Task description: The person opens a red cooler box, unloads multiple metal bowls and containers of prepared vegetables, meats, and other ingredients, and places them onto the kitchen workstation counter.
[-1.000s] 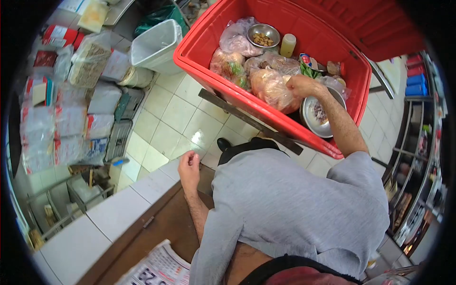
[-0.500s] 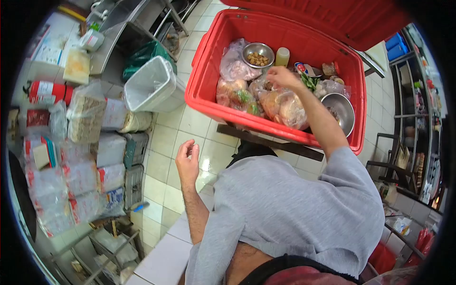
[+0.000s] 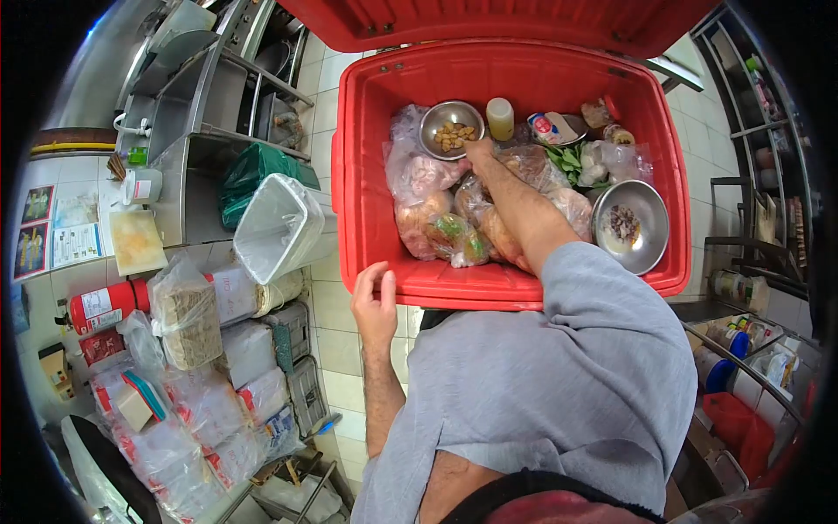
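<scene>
My right hand [image 3: 479,154] reaches into the red cooler box [image 3: 367,262], fingers closed at the right rim of a small steel bowl [image 3: 436,147] of brown chunks. Beside this bowl stands a bottle of pale yellow liquid [image 3: 500,120]. Below my forearm lie plastic bags of what looks like raw meat or poultry [image 3: 424,216]. A larger steel bowl [image 3: 649,244] with dark chopped bits sits to the right, near green leaves [image 3: 567,162] and a labelled tub [image 3: 545,128]. My left hand [image 3: 375,306] hovers empty by the cooler's front left corner, fingers loosely apart.
The cooler's raised lid [image 3: 524,19] stands behind it. Left of it are a white bin [image 3: 278,229], a green bag [image 3: 258,183] and a steel counter [image 3: 188,188]. Wrapped packages [image 3: 175,410] and a fire extinguisher [image 3: 106,306] are farther left; shelves [image 3: 759,122] stand on the right.
My right hand has moved from above the bagged food to the rim of the small bowl. My left hand is now closer to the cooler, and the view has shifted toward it.
</scene>
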{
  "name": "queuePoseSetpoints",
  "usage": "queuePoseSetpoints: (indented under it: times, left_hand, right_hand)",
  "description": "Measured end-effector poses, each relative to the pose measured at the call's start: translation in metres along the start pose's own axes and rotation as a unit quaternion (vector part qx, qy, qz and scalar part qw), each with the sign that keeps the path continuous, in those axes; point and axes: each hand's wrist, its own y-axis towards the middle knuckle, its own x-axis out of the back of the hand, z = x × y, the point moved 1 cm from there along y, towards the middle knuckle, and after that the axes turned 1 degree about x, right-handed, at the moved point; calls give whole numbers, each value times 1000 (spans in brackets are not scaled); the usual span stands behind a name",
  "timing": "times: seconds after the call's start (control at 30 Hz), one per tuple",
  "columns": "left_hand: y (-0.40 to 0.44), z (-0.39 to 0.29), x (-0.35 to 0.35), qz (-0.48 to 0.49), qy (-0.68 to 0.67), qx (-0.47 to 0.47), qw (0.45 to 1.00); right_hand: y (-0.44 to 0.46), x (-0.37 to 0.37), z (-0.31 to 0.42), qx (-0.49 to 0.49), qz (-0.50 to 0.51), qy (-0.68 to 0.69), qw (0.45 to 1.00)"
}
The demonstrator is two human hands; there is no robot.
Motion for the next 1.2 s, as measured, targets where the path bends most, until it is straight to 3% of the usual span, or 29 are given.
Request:
queuePoseSetpoints:
  times: [0.1, 0.17, 0.27, 0.3, 0.33, 0.37, 0.43, 0.5, 0.53, 0.63, 0.77, 0.8, 0.9, 1.0, 1.07, 1.1, 1.17, 1.2]
  left_hand:
    - [20, 8, -6, 51, 12, -25, 998]
    - [32, 12, -8, 54, 16, -29, 998]
    - [40, 18, -10, 54, 7, -40, 998]
    - [41, 16, -11, 49, -4, -35, 998]
    - [42, 16, -11, 43, -16, -30, 998]
    - [41, 17, -11, 43, -19, -39, 998]
    - [43, 16, -12, 55, -21, -29, 998]
    - [42, 18, -13, 64, -14, -50, 997]
    - [42, 18, -13, 64, -13, -46, 997]
    - [42, 15, -10, 83, 3, -31, 996]
    - [41, 18, -6, 64, -3, -58, 996]
    - [41, 20, -5, 63, -5, -55, 996]
    - [41, 23, -4, 53, -39, -48, 997]
    - [41, 23, -3, 43, -46, -42, 997]
    - [41, 25, -4, 41, -55, -35, 997]
    - [41, 24, -4, 42, -56, -33, 997]
    - [42, 22, -4, 43, -51, -38, 997]
    - [42, 23, -5, 44, -50, -38, 997]
  right_hand:
    - [2, 8, 1, 50, -5, -1, 999]
    - [26, 8, -14, 75, 21, 94, 993]
    - [-1, 14, -8, 39, 50, 94, 994]
    - [-33, 12, 1, 106, -18, -2, 994]
    - [-66, 9, 7, 241, -79, -164, 953]
    - [-93, 3, 8, 366, -135, -318, 864]
    - [-128, -13, 1, 554, 113, -300, 768]
    - [-152, -39, -15, 385, 224, -458, 769]
    - [-150, -45, -20, 383, 226, -460, 769]
    - [-135, -64, -27, 421, 209, -581, 664]
    - [-75, -64, -5, 422, 121, -474, 763]
    - [-68, -62, -1, 421, 123, -477, 761]
    - [-61, -63, -6, 374, 20, -376, 847]
    - [-103, -72, -38, 350, 56, -364, 861]
    - [-133, -67, -52, 351, 196, -417, 815]
    - [-135, -65, -57, 350, 197, -419, 815]
    - [-136, -64, -73, 599, 128, -422, 668]
    - [-131, -67, -78, 598, 129, -421, 670]
